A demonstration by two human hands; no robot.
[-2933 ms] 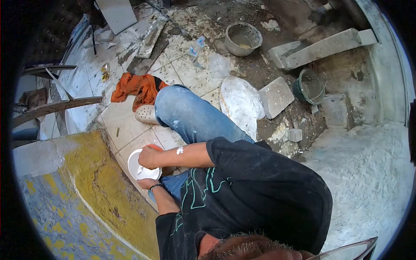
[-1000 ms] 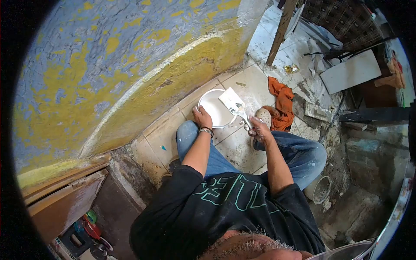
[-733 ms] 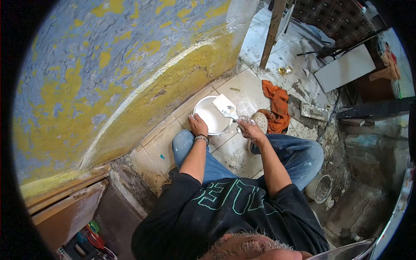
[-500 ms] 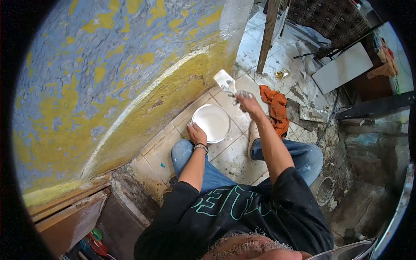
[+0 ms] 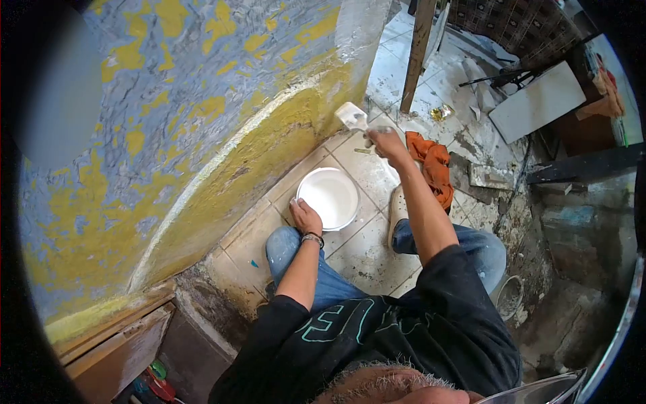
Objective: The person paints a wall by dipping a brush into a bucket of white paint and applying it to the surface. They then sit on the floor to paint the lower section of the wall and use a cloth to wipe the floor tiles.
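— Lifted clear of the white bowl (image 5: 330,197), the putty knife (image 5: 352,116) now sits up against the yellow wall (image 5: 269,135), blade loaded white.

— And the hands?

— Nearest, the left hand (image 5: 305,217) rests curled on the bowl's near rim, steadying it on the tile floor (image 5: 367,236). Farther off, the right hand (image 5: 385,143) is closed tight round the knife's handle, arm stretched out.

— So filler goes on next?

— Likely. Beyond, right, an orange rag (image 5: 434,161) lies.
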